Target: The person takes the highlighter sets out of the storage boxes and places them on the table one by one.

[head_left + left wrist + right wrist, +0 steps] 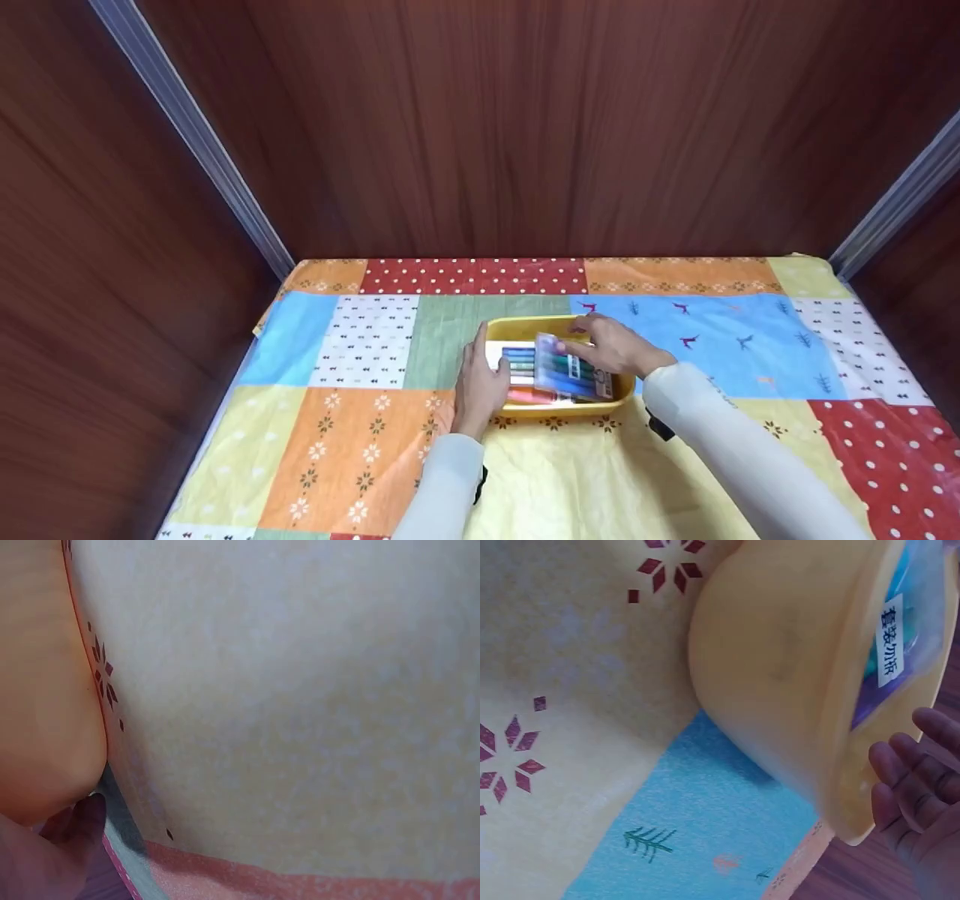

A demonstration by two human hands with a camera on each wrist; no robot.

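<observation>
One of the hands shows beside a curved, orange-tinged container on flower-printed cloth.

Patchwork cloth is covering the table, a dotted red patch running along the far edge, a pale yellow one filling the far right corner! Behind, a dark wood back panel is rising; side panels are flanking left and right edges, grey metal strips climbing from both far corners.
</observation>
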